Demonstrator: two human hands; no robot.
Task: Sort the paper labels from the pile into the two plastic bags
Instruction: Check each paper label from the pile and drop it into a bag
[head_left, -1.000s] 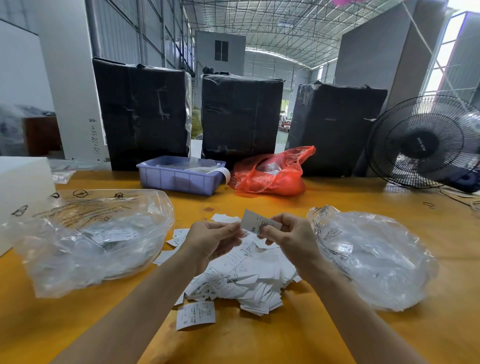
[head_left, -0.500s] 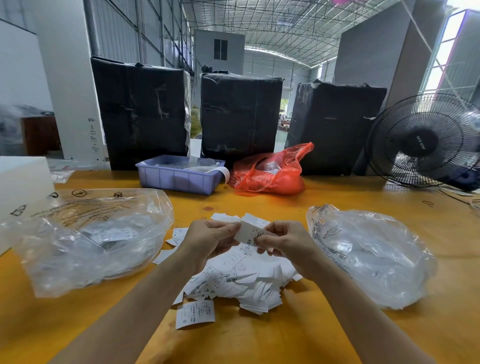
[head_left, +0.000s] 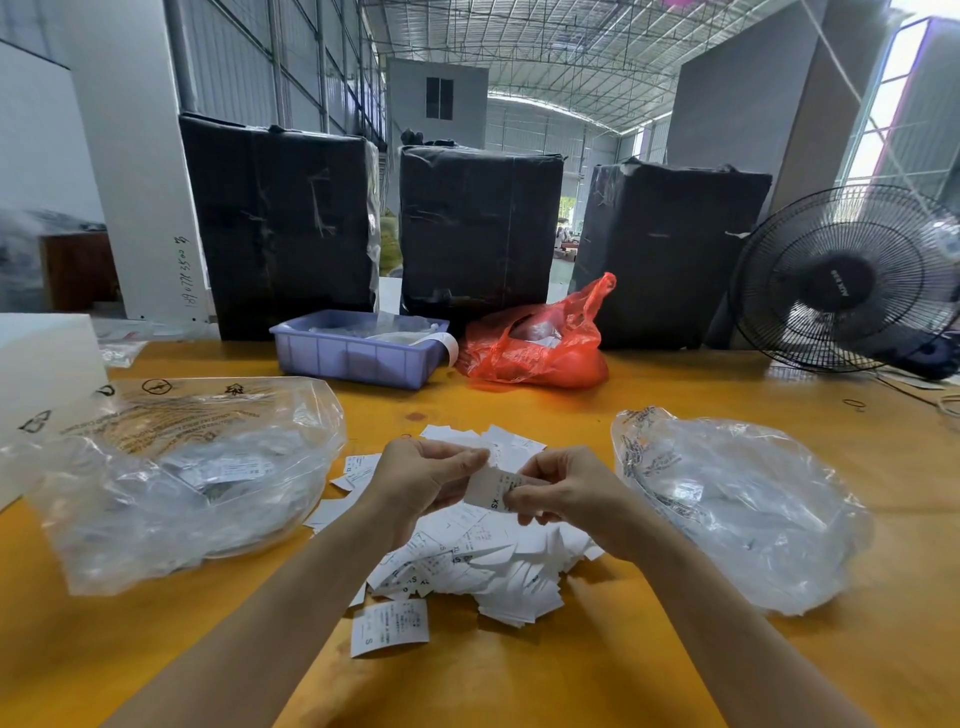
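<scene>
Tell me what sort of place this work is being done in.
Most likely a warehouse or packing shed. A high metal truss roof spans overhead, three large black-wrapped bales stand behind the yellow worktable, and a pile of paper labels lies between two clear plastic bags.

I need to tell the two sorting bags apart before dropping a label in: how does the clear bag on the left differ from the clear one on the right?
The left plastic bag carries bold black recycling and warning symbols with lines of text; the right plastic bag shows only a little dark print near its rim. The left bag spreads wider and flatter, the right bag looks more crumpled and mounded. Both are transparent, lie on the yellow table and flank the pile of labels.
</scene>
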